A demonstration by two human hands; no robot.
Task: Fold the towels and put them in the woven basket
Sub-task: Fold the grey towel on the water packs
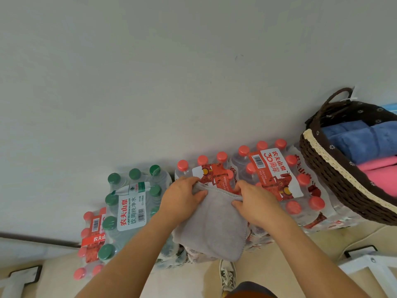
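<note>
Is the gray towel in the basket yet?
No. Both hands, left and right, hold the gray towel over the water bottles, outside the woven basket.

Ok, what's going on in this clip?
A person is folding a grey fleece towel on top of shrink-wrapped packs of red-capped water bottles. The left hand and right hand each pinch its far stitched edge. To the right, a dark brown woven basket with a cream lace trim already holds folded blue towels and a pink towel. The grey one is not yet in the basket.
</note>
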